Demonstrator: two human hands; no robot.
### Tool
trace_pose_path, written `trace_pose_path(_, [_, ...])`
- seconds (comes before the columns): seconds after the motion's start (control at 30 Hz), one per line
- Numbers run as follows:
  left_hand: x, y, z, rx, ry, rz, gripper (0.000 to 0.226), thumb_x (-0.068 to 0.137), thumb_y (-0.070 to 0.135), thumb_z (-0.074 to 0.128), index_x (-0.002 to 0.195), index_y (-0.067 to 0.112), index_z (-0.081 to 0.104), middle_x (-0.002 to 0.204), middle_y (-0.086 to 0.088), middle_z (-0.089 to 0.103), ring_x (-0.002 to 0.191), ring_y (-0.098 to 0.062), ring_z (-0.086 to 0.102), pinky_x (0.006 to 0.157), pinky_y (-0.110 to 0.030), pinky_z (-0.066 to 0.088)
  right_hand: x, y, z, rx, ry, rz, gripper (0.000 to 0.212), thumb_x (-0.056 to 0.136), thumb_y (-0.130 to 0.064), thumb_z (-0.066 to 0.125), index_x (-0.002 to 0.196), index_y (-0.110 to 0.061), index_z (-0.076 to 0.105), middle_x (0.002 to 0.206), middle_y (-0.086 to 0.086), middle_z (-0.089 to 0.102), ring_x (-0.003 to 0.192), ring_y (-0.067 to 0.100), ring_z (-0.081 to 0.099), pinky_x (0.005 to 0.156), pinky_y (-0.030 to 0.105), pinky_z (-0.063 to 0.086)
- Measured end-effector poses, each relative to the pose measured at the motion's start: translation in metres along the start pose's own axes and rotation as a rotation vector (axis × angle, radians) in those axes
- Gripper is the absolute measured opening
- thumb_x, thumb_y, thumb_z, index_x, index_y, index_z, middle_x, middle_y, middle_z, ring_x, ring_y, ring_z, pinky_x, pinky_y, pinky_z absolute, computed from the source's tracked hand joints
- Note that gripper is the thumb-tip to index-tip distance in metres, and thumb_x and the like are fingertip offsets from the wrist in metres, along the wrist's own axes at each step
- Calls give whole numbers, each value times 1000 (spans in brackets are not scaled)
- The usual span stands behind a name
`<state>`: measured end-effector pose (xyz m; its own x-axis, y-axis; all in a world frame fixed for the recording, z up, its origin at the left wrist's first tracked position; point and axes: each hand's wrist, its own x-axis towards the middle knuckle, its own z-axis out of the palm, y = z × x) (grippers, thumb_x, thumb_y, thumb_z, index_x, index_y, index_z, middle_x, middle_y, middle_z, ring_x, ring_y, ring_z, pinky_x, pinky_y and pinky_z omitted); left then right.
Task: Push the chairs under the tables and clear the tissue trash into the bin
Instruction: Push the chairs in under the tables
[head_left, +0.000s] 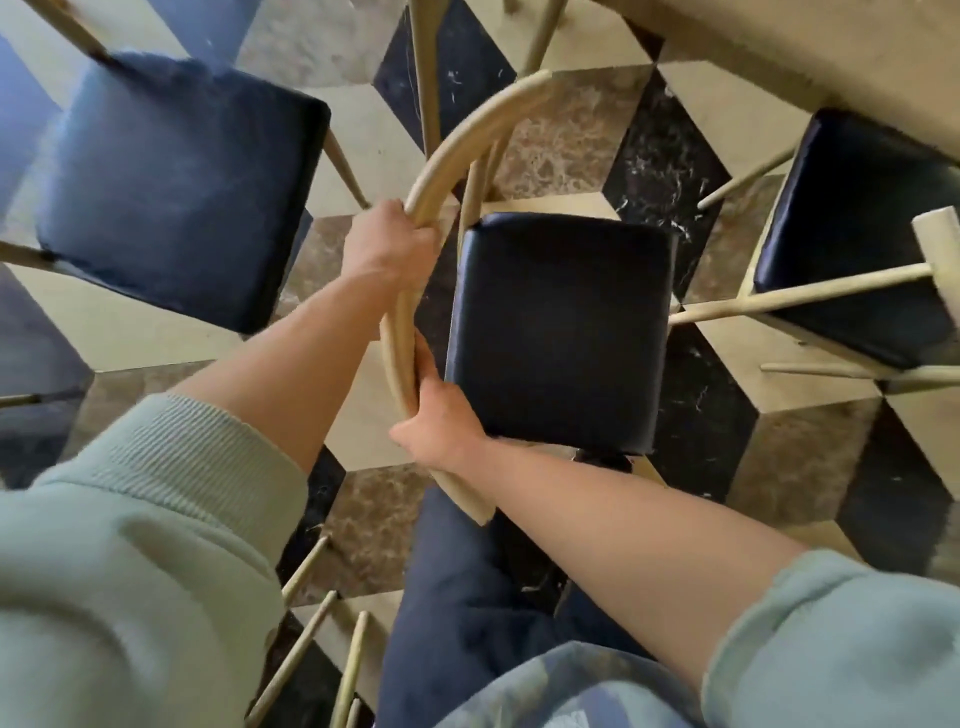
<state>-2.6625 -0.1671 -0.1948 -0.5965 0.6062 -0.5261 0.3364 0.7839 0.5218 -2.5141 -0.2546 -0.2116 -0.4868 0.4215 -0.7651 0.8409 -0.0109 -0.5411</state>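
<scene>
A chair with a dark padded seat (558, 327) and a curved pale wooden backrest (457, 140) stands right below me. My left hand (387, 244) is closed around the upper part of that backrest. My right hand (439, 415) grips the same rail lower down, near its end. A beige table (810, 47) fills the upper right corner, and the chair stands out on the floor short of its edge. No tissue or bin is in view.
A second dark-seated chair (171, 187) stands to the left. A third chair (862, 234) sits at the right, partly under the table's edge. Wooden chair legs (306, 660) poke in at the bottom left. The floor has cube-patterned tiles (374, 488).
</scene>
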Motion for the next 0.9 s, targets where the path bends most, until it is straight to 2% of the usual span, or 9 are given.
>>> trace_pose_path(0.1, [1,-28,-25,-45,35,-97,31,92,30,60,119,15,62,93,-3,66,76,-17,65,65,-33,53,4,-1,-4,-44,-92,-128,113,77,-11,67,157,-40,-7,85,4,66,72,26,66,64,42,56])
trace_pose_path(0.17, [-1,-43,-37,-64,34,-190,36,93,32,61,122,13,58,97,-7,66,79,-22,68,62,-35,55,4,3,-17,-104,-143,-182,108,78,-10,66,159,-37,1,78,-1,59,66,22,60,58,34,46])
trace_pose_path(0.3, [-16,-43,-37,-139,19,-327,32,97,36,64,117,12,60,95,-12,71,72,-25,73,51,-34,56,-5,20,-47,-319,-110,-206,90,82,-15,69,154,-40,20,91,1,58,76,27,58,61,34,44])
trace_pose_path(0.4, [-30,-26,-19,-256,-40,-414,25,95,31,64,108,8,63,89,-16,75,68,-31,78,61,-47,66,-13,45,-78,-483,-32,-182,70,82,-15,66,140,-37,36,96,4,61,80,32,62,60,38,48])
trace_pose_path(0.47, [-35,-10,1,-321,-86,-463,28,93,27,68,109,5,63,90,-20,76,71,-33,78,67,-54,66,-21,70,-104,-566,-15,-156,52,81,-14,64,126,-30,44,97,4,63,84,33,65,67,43,56])
trace_pose_path(0.53, [-40,5,23,-407,-106,-529,34,89,20,74,114,2,60,93,-23,75,70,-36,78,64,-56,65,-28,93,-131,-614,-11,-134,41,79,-14,65,114,-29,49,95,2,63,84,30,66,72,45,58])
trace_pose_path(0.6, [-49,27,51,-473,-135,-584,44,84,15,79,120,1,57,96,-25,74,67,-39,77,60,-58,64,-38,122,-164,-640,14,-95,30,79,-17,66,102,-30,53,90,-2,62,83,26,64,70,41,54])
trace_pose_path(0.7, [-63,64,95,-573,-158,-633,53,80,10,82,124,3,54,103,-24,71,73,-40,77,59,-59,64,-51,162,-218,-693,82,-51,20,80,-21,66,92,-31,55,86,-4,61,83,25,63,68,37,47])
trace_pose_path(0.9, [-75,142,164,-709,-151,-618,49,84,11,80,122,6,50,109,-18,65,91,-35,73,67,-56,65,-56,217,-310,-797,226,-63,11,84,-21,65,91,-30,63,83,-5,63,84,20,61,72,33,41])
